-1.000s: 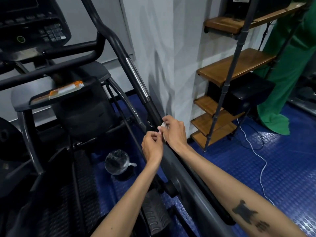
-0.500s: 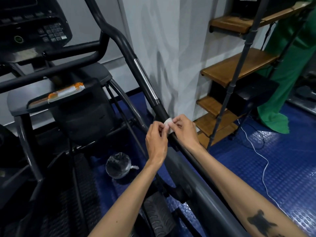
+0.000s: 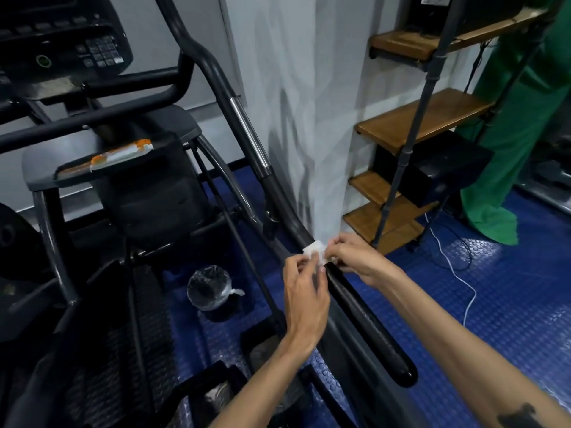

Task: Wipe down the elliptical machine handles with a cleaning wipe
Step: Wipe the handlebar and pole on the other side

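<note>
Both hands meet at the wipe (image 3: pixel 315 251), a small crumpled white wad held just over the long dark handle (image 3: pixel 364 319) on the right side of the elliptical machine (image 3: pixel 148 193) — the left hand (image 3: pixel 304 293) pinches it from the near side with thumb and fingertips, the right hand (image 3: pixel 349 257) pinches it from the far side, fingers curled in. The wipe looks bunched rather than spread flat; whether it touches the bar or sits just above it cannot be told. Judgement: early in the job, or between strokes — the wipe seems to be getting readied or refolded, not dragged along the bar. No wet streak or sheen shows on the handle's black grip to mark a stretch already cleaned, though the light is dim. The upper run of this handle, with its chrome sleeve (image 3: pixel 250 134), stands well above the hands and carries no wipe. The machine's left-side handle is not clearly in view; the crossbars (image 3: pixel 102 115) under the console (image 3: pixel 61 41) also remain. A lined bin (image 3: pixel 210 288) stands on the blue floor (image 3: pixel 494 288) near the hands, handy for discarding later
</note>
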